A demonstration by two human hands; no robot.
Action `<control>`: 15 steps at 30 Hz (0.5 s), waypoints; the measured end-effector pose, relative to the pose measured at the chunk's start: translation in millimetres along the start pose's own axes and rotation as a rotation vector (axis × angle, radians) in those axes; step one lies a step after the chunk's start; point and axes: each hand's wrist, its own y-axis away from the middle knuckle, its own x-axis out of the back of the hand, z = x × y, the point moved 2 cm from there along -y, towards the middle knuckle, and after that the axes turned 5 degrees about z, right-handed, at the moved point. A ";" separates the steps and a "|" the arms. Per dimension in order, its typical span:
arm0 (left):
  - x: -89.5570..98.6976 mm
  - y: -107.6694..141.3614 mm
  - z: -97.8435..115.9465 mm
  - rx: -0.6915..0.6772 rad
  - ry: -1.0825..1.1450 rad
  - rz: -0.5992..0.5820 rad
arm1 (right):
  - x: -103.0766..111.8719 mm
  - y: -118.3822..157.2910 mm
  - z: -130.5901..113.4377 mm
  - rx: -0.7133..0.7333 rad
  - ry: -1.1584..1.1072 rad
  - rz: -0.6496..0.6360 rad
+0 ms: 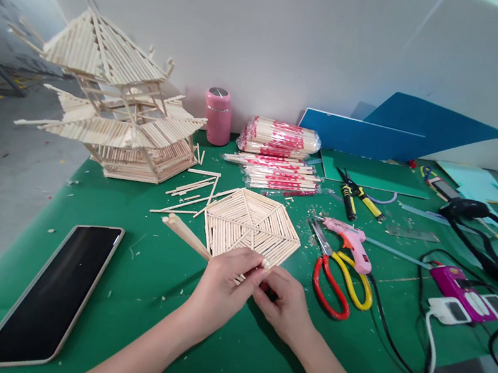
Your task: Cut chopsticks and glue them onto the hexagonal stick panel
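My left hand (225,282) is closed around a bundle of thin wooden sticks (187,235), whose long end slants out to the left. A pale end of the sticks shows between my two hands, where the fingers of my right hand (288,306) pinch it; the fingertips are partly hidden. Just behind my hands, a flat polygonal panel of wooden sticks (252,222) lies on the green tabletop, its near edge covered by my fingers. Loose cut sticks (191,188) are scattered left of the panel.
A tiered stick pavilion model (113,105) stands back left, beside a pink flask (217,117) and bagged sticks (281,137). To the right are scissors (333,282), a pink glue gun (348,239), pliers (358,196) and a power strip (464,295). A phone (51,293) lies left.
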 end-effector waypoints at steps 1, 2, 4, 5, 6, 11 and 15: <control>-0.2 -0.4 0.1 0.002 -0.001 0.000 | 0.0 0.0 0.1 0.000 -0.002 0.000; -0.5 -0.8 0.3 0.003 -0.002 -0.001 | 0.1 0.0 0.1 0.001 -0.003 0.000; -0.8 -1.3 0.4 0.005 -0.002 -0.001 | 0.1 0.0 0.1 0.001 -0.004 0.000; -0.9 -1.5 0.3 0.004 0.000 -0.001 | 0.1 0.0 0.0 0.001 -0.004 0.001; -0.9 -1.6 0.2 0.005 0.002 0.000 | 0.0 -0.1 -0.1 0.001 -0.004 0.001; -0.6 -1.1 -0.6 0.011 0.003 -0.005 | 0.0 -0.3 -0.5 0.007 -0.007 0.001; -0.7 -1.0 -1.3 0.012 -0.001 -0.007 | 0.1 0.1 -0.2 0.006 -0.006 -0.001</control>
